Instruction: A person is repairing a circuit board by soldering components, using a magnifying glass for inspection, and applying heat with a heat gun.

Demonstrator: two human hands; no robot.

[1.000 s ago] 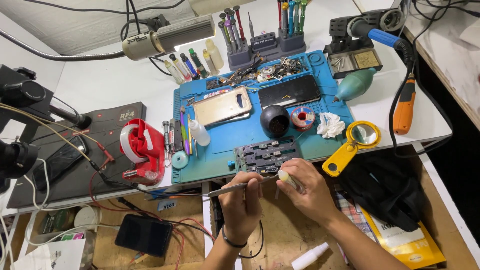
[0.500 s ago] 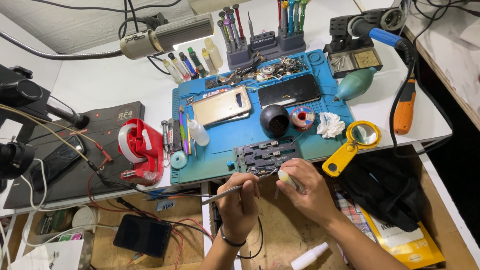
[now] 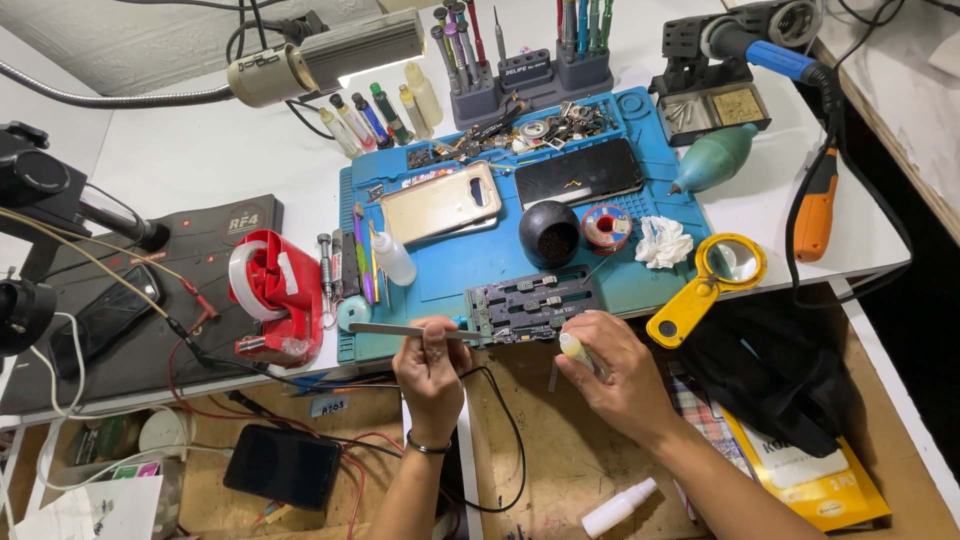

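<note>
Tweezers in L hand (pinched)

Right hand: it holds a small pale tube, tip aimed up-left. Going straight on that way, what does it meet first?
Most likely the dark board holder on the blue mat: the tube in the right hand already sits at its lower right edge. Height above it is unclear.

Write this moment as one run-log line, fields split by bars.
left hand: holds tweezers | right hand: holds small bottle | both by board holder on blue mat | yellow magnifier to the right
</note>
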